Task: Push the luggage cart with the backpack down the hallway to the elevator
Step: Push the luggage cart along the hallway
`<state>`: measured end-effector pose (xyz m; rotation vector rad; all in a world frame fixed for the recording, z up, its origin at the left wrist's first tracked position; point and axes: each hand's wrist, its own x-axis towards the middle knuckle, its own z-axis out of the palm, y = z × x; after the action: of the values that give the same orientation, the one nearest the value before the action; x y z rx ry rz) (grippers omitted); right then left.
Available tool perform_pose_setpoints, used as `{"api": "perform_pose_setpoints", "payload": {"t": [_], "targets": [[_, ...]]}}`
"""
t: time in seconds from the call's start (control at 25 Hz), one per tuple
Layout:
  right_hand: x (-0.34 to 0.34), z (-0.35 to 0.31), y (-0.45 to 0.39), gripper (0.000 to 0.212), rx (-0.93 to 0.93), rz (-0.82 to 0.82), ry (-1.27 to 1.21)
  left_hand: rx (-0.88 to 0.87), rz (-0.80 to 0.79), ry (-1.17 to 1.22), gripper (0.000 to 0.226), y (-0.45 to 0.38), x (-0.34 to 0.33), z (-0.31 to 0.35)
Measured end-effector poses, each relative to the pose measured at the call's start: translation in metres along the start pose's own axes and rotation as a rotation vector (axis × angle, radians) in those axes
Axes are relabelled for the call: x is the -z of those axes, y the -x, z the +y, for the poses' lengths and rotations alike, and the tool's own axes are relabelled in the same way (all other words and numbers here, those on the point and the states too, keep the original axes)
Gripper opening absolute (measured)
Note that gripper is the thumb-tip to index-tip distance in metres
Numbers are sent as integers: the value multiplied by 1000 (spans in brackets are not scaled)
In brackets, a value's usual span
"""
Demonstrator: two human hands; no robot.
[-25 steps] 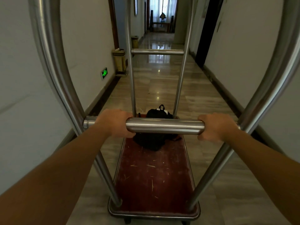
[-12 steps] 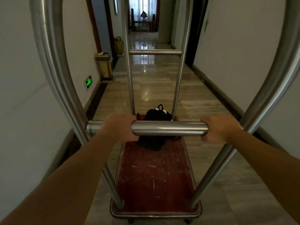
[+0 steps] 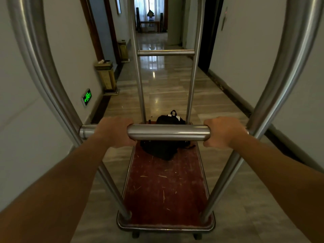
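A steel luggage cart with a worn red carpeted deck (image 3: 166, 186) fills the middle of the view. Its near handle bar (image 3: 168, 132) runs across in front of me. My left hand (image 3: 114, 131) is wrapped around the bar's left end and my right hand (image 3: 224, 131) around its right end. A black backpack (image 3: 163, 148) lies on the far half of the deck, partly hidden behind the bar. A dark doorway (image 3: 208, 34) with a wall button panel (image 3: 224, 20) beside it opens on the right wall ahead.
Two brass bins stand by the left wall, the nearer bin (image 3: 106, 76) and the farther bin (image 3: 122, 50). A green exit sign (image 3: 86, 97) glows low on the left wall. The shiny marble floor (image 3: 166, 81) runs ahead to a table (image 3: 149, 23) by a window.
The cart and I have moved forward down the hallway. The bins, the exit sign and the dark doorway on the right are closer. Both hands keep the same grip.
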<state>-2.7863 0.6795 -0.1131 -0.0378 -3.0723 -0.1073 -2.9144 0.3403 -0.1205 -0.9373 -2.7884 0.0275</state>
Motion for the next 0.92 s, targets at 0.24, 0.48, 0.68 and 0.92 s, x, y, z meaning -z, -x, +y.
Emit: {"api": "perform_pose_setpoints", "payload": {"t": [0.24,0.48,0.68,0.92], "targets": [[-17,48,-141,40,12,4,-15,31,5,9,44,-140,-34,-41],[-26,90,-263,41,-42,28,-34,-4,46,18,46,-270,-62,-79],[-36,117,-380,45,-89,61,-3,-38,66,43,47,-381,-87,-124],[-48,148,-514,39,-185,12,48,-109,72,77,44,-513,-117,-177]]}}
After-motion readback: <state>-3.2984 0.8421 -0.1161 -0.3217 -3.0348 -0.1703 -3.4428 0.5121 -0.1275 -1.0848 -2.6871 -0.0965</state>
